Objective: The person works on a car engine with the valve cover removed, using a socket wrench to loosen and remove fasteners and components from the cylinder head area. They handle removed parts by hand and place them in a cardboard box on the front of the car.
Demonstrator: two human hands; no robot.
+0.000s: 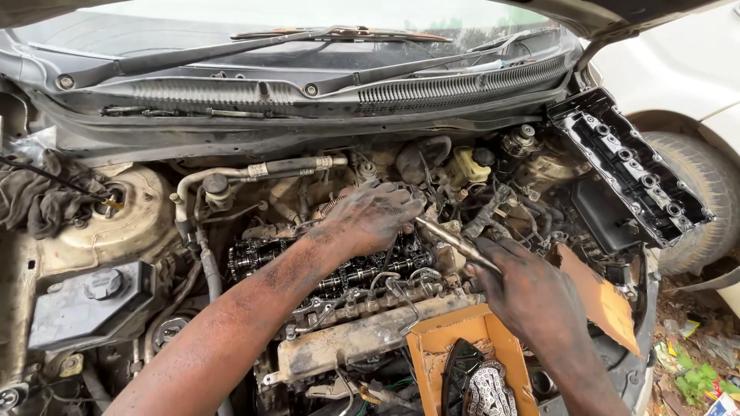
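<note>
I look down into a car's open engine bay. My left hand (370,219), black with grease, rests palm down on the exposed top of the engine (339,277), fingers spread near the camshafts. My right hand (524,289) grips the handle of a long metal tool (447,235). The tool's shaft runs up and left, and its tip sits under my left hand's fingers. What the tip touches is hidden.
A removed black valve cover (628,166) leans at the right. An open cardboard box (470,358) at the front holds a timing chain (489,393) and a black guide. A dark rag (42,196) lies at left, a car tyre (705,192) at right.
</note>
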